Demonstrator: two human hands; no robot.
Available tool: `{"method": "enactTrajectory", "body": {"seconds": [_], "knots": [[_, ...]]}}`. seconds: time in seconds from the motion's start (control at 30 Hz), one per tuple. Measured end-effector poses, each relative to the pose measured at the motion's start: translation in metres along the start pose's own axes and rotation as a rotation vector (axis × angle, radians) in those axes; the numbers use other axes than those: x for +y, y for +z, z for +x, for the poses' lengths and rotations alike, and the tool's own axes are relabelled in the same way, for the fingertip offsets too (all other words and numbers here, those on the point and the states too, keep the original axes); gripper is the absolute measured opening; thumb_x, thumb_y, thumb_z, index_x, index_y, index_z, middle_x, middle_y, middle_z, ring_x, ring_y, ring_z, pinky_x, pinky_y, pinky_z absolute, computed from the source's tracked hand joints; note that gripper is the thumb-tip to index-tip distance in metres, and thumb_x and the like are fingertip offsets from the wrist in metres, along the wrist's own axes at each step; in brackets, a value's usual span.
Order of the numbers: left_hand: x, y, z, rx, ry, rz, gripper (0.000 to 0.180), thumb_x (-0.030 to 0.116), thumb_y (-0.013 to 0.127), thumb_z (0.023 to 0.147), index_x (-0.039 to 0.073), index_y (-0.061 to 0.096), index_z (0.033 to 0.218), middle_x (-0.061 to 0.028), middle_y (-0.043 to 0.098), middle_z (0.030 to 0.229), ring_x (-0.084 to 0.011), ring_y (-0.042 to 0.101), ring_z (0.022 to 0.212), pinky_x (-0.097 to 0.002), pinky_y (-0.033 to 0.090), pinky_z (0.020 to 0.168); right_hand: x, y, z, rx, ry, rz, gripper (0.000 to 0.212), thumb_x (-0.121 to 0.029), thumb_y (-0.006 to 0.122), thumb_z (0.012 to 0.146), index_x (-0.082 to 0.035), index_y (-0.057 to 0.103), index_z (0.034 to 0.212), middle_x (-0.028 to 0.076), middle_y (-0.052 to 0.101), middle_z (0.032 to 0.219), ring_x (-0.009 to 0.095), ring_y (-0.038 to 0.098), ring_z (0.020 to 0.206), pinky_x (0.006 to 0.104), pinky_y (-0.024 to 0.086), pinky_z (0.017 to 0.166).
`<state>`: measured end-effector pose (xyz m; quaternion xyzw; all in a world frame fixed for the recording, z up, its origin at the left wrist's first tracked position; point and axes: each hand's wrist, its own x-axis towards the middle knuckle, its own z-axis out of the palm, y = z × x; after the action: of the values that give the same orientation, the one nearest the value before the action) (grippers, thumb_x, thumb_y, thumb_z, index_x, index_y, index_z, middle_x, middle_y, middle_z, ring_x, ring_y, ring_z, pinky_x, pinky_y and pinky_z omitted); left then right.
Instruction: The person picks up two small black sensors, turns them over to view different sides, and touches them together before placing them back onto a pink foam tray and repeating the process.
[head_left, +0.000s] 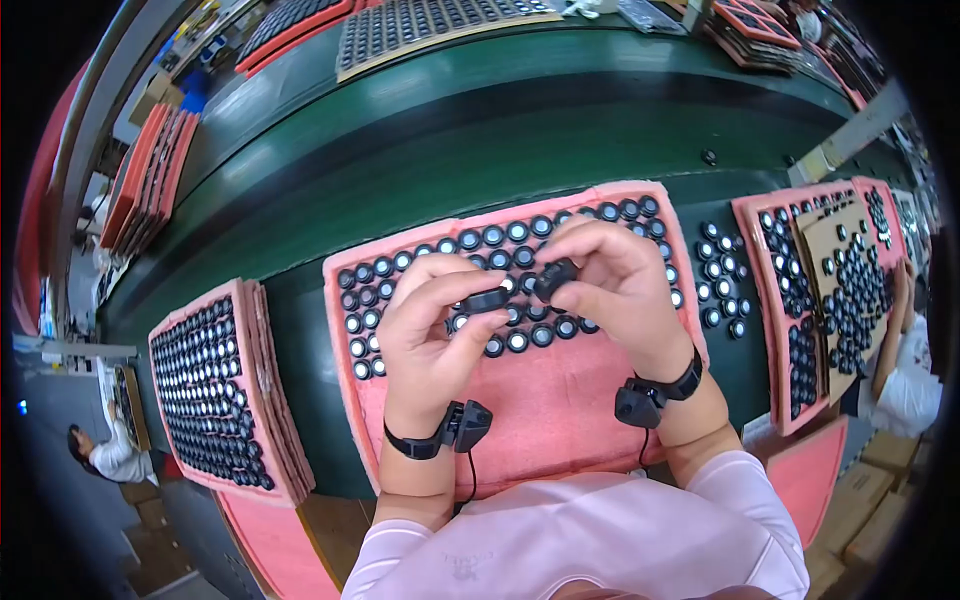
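Observation:
My left hand (428, 325) pinches a black disc-shaped part (486, 300) between thumb and fingers, its edge turned toward me. Level with it, my right hand (622, 290) grips a second black round part (554, 280), which is tilted. A small gap separates the two parts. Both hands are over a pink foam tray (520, 420). Rows of black round parts with silvery centres (493, 236) fill its far half, some hidden behind my fingers. The near half is bare pink foam. Black straps with small black devices circle both wrists.
Left of the tray leans a stack of pink trays (275, 390) bearing similar parts. Loose parts (722, 268) lie to the right, beside more pink trays (750, 235) and a cardboard sheet (815, 262). Beyond runs a green conveyor belt (480, 130). Another person's arm (893, 325) reaches in at far right.

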<state>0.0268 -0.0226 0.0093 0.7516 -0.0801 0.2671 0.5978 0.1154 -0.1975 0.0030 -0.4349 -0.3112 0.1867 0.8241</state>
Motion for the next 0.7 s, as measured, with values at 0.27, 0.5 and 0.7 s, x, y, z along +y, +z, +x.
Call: {"method": "enactTrajectory", "body": {"seconds": [0.27, 0.5, 0.7], "knots": [[0.004, 0.005, -0.001, 0.060, 0.006, -0.171, 0.026, -0.008, 0.073, 0.071, -0.001, 0.065, 0.095, -0.0103, 0.063, 0.095, -0.0185, 0.060, 0.087, -0.0279, 0.050, 0.076, 0.000, 0.007, -0.003, -0.072, -0.111, -0.277, 0.027, 0.007, 0.071, 0.076, 0.000, 0.057, 0.098, 0.011, 0.058, 0.101, 0.020, 0.060, 0.096, 0.0314, 0.051, 0.085], [0.000, 0.000, 0.001, 0.042, 0.115, -0.098, 0.026, -0.007, 0.073, 0.071, 0.000, 0.065, 0.094, -0.0099, 0.063, 0.095, -0.0174, 0.060, 0.083, -0.0275, 0.051, 0.075, -0.001, 0.007, -0.004, -0.107, -0.228, -0.622, 0.032, 0.012, 0.068, 0.074, -0.002, 0.056, 0.100, 0.011, 0.058, 0.102, 0.021, 0.060, 0.097, 0.0316, 0.051, 0.085], [0.000, 0.000, -0.001, 0.034, 0.071, -0.067, 0.027, -0.006, 0.073, 0.072, 0.001, 0.065, 0.097, -0.0099, 0.063, 0.095, -0.0165, 0.061, 0.084, -0.0271, 0.051, 0.073, -0.001, 0.008, -0.005, -0.089, -0.225, -0.639, 0.031, 0.012, 0.069, 0.074, -0.002, 0.057, 0.099, 0.011, 0.057, 0.103, 0.020, 0.061, 0.096, 0.0306, 0.051, 0.084]]}}
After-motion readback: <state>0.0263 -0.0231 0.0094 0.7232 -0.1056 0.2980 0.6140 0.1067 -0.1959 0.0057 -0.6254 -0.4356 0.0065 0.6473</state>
